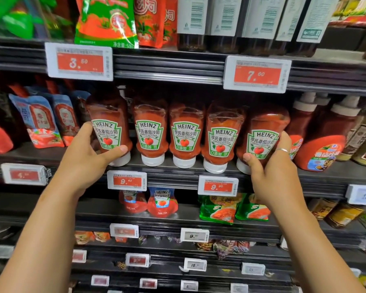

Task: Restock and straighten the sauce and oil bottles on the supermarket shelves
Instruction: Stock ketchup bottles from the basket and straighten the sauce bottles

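Several red Heinz ketchup bottles stand cap-down in a row on the middle shelf point(178, 168). My left hand point(87, 151) grips the leftmost ketchup bottle point(108, 123), thumb across its lower front, fingers round its left side. My right hand point(270, 166) grips the rightmost ketchup bottle point(264, 132), thumb on its lower label, fingers wrapped round its right side; a ring shows on one finger. This bottle leans slightly left. Three more bottles point(184, 132) stand between the two held ones.
Sauce pouches point(38, 121) sit left of the row; other red sauce bottles point(323, 134) stand to the right. Dark bottles point(251, 22) and pouches point(106, 20) fill the shelf above. Price tags point(255, 74) hang from the shelf edges. Lower shelves hold more sauces point(162, 201).
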{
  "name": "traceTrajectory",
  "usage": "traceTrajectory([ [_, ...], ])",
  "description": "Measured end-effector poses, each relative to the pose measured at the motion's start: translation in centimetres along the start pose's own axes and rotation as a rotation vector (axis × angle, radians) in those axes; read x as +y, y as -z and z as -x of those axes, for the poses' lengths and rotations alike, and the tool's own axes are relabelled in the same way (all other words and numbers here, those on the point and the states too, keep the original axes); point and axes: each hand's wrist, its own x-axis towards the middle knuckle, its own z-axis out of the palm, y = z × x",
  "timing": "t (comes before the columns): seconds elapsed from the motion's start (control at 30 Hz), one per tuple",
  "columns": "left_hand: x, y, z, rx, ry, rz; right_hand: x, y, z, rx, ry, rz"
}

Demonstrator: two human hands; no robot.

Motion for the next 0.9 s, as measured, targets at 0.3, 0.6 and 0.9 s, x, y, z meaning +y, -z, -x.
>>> traceTrajectory([
  [0.3, 0.4, -0.7, 0.3, -0.003, 0.002, -0.009, -0.1, 0.0, 0.0, -0.055, 0.044, -0.049],
  [0.6, 1.6, -0.7, 1.4, 0.044, 0.032, -0.07, 0.8, 0.7, 0.6, -0.123, 0.087, -0.129],
  [0.9, 1.4, -0.8, 2.1, 0.019, 0.051, -0.13, 1.2, 1.5, 1.3, -0.163, 0.029, -0.118],
])
